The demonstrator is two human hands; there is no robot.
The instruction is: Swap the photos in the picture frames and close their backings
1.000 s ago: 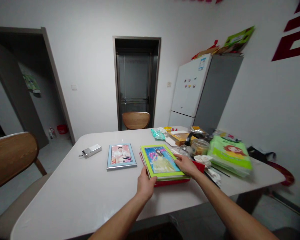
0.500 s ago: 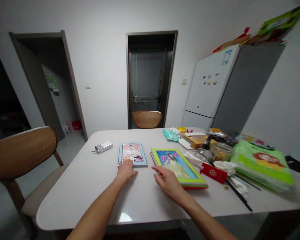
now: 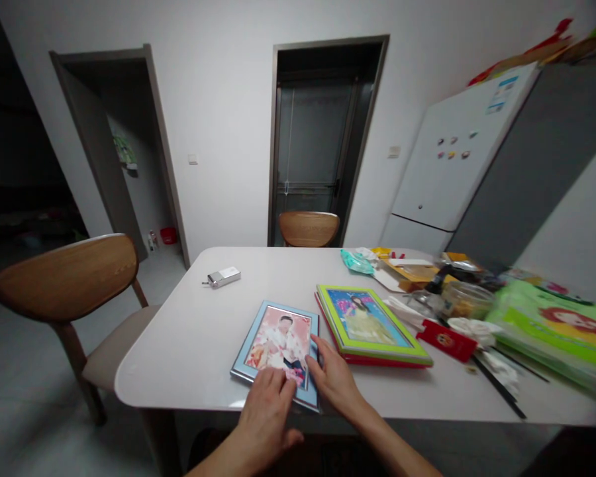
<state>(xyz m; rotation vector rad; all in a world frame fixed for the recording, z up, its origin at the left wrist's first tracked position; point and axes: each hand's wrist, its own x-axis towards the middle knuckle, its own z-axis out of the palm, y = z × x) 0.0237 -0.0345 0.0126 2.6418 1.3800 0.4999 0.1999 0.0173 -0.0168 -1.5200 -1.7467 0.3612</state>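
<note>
A blue picture frame (image 3: 280,351) with a photo of a person lies face up at the table's front edge, turned slightly. My left hand (image 3: 269,414) rests its fingertips on the frame's lower edge, the thumb apart and nothing gripped. At the frame's right edge my right hand (image 3: 332,375) touches with fingers spread, its palm over the table. To the right, a green picture frame (image 3: 369,322) showing a figure in a yellow dress lies on a red-edged one.
On the white table (image 3: 193,338) a silver device (image 3: 224,277) lies at the back left. On the right are a red card (image 3: 447,340), black strips, a jar (image 3: 468,302), tissues and a green package (image 3: 556,321). Wooden chairs stand left and behind.
The blue frame has come nearer to the table's front edge and turned slightly. My right hand has moved from beside the green frame to the blue frame's right edge. The view has shifted.
</note>
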